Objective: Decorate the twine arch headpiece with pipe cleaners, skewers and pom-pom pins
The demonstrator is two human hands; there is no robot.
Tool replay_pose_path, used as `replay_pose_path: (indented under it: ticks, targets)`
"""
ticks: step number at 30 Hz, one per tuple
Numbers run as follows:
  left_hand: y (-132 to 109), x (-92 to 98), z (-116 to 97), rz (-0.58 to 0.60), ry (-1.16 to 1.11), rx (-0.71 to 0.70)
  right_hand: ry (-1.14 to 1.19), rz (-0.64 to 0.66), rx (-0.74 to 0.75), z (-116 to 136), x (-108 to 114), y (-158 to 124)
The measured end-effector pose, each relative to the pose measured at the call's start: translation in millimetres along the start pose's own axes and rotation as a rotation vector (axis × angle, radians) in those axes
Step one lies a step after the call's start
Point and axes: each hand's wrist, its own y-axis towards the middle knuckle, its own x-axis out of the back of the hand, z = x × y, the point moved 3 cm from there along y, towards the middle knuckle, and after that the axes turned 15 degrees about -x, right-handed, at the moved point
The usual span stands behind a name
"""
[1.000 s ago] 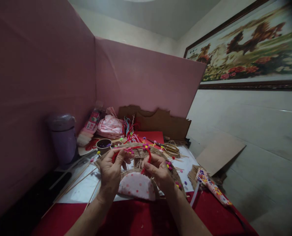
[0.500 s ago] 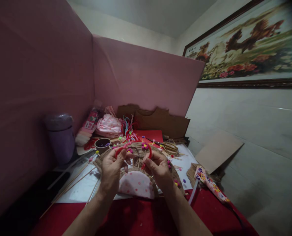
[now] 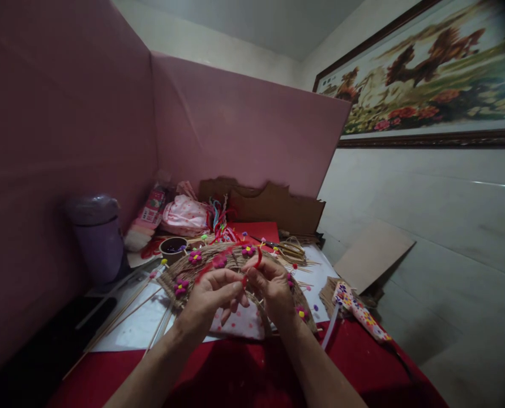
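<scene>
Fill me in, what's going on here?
A person's right hand pinches a red strand above a curved woven piece bearing magenta flowers. The left hand has its fingertips at the strand's lower end; whether they grip it is unclear. Scissors lie beyond the woven piece, a flowered glue gun to the right.

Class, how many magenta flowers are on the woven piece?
6: one flower at far left, one upper left, one left of top centre, one top centre, one beside the right hand, one lower right. More may be hidden.
</scene>
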Motion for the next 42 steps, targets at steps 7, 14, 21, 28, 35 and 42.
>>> replay_pose_path:
  ticks: [7,14,21,28,35,42]
  targets:
    - [1.5,-1.3,-1.5,-0.07,0.092,-0.036,0.133,-0.007,-0.075,-6.3,-0.1,-0.2]
    - [0.2,-3.6,-2.7,-0.038,0.239,-0.041,0.064,-0.048,-0.01,-11.4,1.8,4.9]
    - [1.7,6.1,0.6,-0.187,0.325,-0.134,-0.165,-0.09,0.143,6.6,-2.4,-3.4]
    - [1.0,5.5,-0.5,-0.313,0.176,-0.098,-0.293,0.023,0.233,4.4,-11.4,-10.5]
    - [1.3,6.3,-3.4,-0.265,0.215,-0.202,0.088,-0.017,-0.045,-15.2,-7.1,-1.6]
    - [-1.9,3.3,-11.5,-0.117,0.704,-0.623,0.378,0.0,-0.194,-15.7,-11.6,1.0]
